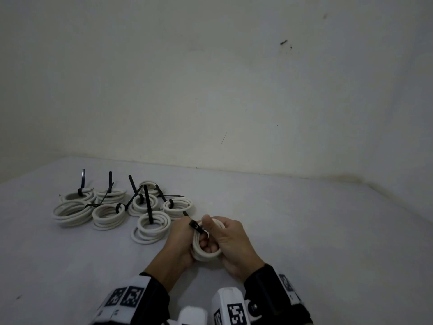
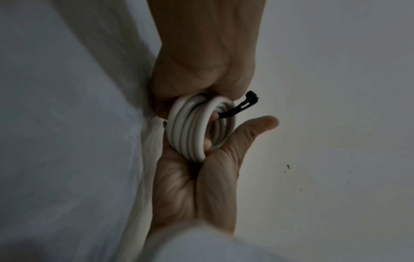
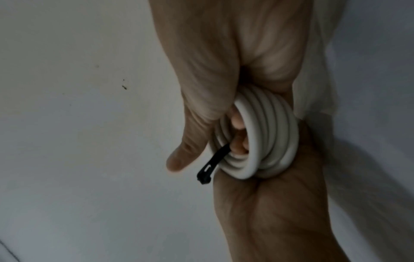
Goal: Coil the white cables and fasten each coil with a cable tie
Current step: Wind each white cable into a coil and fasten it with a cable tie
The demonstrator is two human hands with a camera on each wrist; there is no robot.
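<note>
Low in the middle of the head view, both hands hold one white cable coil (image 1: 207,253) just above the table. My left hand (image 1: 178,242) grips its left side. My right hand (image 1: 234,240) has fingers curled through the coil's centre and its thumb stretched upward. A black cable tie (image 1: 195,225) runs through the coil and slants across its top by that thumb. In the left wrist view the coil (image 2: 186,131) sits between the left hand (image 2: 201,62) and right hand (image 2: 190,186), and the tie (image 2: 243,106) sticks out. The right wrist view shows the coil (image 3: 268,134) and tie (image 3: 211,164).
Several tied white coils (image 1: 112,207) lie grouped at the left back of the table, their black tie tails sticking up. The nearest one (image 1: 152,227) lies just left of my left hand. The table's white cloth (image 1: 316,231) meets a pale wall (image 1: 234,90) behind.
</note>
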